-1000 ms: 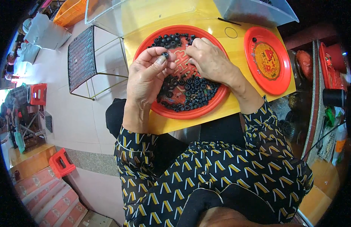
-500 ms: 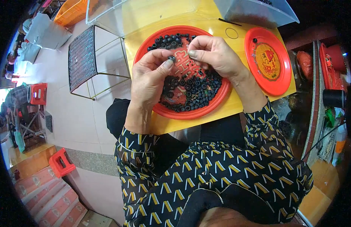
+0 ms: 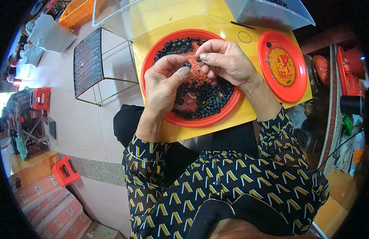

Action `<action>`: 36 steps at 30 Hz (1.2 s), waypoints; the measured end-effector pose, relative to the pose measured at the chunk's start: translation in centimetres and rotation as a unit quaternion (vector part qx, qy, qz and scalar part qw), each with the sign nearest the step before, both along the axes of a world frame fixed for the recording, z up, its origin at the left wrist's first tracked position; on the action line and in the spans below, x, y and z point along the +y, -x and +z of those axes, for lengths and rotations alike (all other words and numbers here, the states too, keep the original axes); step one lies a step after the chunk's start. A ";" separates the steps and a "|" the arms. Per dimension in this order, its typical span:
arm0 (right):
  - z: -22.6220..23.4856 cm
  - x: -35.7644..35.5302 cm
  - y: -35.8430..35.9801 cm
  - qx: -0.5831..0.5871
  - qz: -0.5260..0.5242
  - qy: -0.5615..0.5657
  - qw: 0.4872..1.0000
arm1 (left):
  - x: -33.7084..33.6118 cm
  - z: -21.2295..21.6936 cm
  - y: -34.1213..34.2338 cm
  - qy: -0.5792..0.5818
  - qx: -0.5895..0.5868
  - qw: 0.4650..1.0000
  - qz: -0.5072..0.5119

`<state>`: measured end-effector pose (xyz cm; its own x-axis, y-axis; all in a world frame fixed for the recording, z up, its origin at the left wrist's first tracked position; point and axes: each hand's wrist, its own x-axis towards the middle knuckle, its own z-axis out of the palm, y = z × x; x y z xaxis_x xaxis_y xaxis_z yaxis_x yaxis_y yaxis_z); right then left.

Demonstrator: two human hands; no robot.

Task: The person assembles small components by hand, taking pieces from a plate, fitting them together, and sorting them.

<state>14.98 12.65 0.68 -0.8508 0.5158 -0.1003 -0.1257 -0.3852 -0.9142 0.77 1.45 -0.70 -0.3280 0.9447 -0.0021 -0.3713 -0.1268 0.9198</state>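
My left hand (image 3: 161, 87) is closed in a pinch, with a small round black part (image 3: 187, 64) between thumb and forefinger. Opposite it, my right hand (image 3: 234, 65) also pinches a small dark part (image 3: 198, 59), mostly hidden by the fingertips. The two hands are close together but apart. Both are above a round red tray (image 3: 202, 122) with a red and gold pattern. Many small black ring-shaped parts (image 3: 212, 99) lie in its near half, and a group of larger round black parts (image 3: 178, 44) sits at its far left.
A smaller red plate (image 3: 299, 65) at the right bears one black part (image 3: 269, 44). On the yellow tabletop (image 3: 172, 134) lie a loose band (image 3: 244, 36) and a thin black stick (image 3: 242, 25). Clear bins (image 3: 124, 20) stand at the back. A woven stool (image 3: 88, 59) is left.
My left hand has moved slightly right with its black part, closer to my right hand. A dark part now shows at the right fingertips.
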 end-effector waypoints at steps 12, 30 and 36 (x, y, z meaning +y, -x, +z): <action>0.3 -0.7 0.1 -0.007 0.011 -0.005 1.000 | -0.2 0.2 -0.1 -0.006 0.064 0.998 -0.005; 0.2 -0.8 0.2 -0.014 0.078 0.001 0.997 | -0.6 0.6 0.2 -0.085 0.248 0.965 0.000; 0.1 -0.8 -0.2 0.063 0.184 0.106 0.975 | -0.4 1.2 0.1 -0.174 0.364 0.915 0.007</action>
